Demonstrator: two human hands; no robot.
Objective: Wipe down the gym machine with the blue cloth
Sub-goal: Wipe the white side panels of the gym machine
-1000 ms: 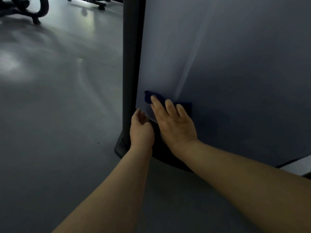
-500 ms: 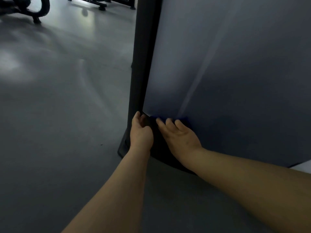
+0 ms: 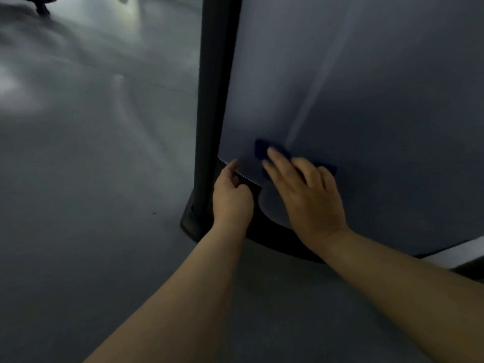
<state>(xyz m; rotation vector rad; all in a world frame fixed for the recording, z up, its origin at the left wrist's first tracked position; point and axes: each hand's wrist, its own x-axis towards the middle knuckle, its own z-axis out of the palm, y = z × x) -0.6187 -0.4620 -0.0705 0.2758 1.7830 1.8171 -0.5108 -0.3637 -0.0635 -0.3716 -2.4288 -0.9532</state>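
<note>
The gym machine's smooth grey-blue panel [image 3: 366, 106] fills the right side, bordered on its left by a black upright post [image 3: 213, 100]. My right hand [image 3: 306, 200] lies flat with straight fingers on the dark blue cloth [image 3: 262, 149], pressing it against the lower part of the panel. Only the cloth's top and right edges show past my fingers. My left hand [image 3: 231, 199] is at the panel's bottom edge beside the post, fingers curled around that edge.
The black base foot [image 3: 190, 222] of the machine sits on the glossy grey floor [image 3: 91, 153]. The foot of another machine [image 3: 42, 3] shows at the far top left. A pale strip [image 3: 461, 251] lies low at the right.
My right hand slid down with the cloth to the panel's bottom edge, then back up and slightly right. My left hand stayed at the bottom edge by the post.
</note>
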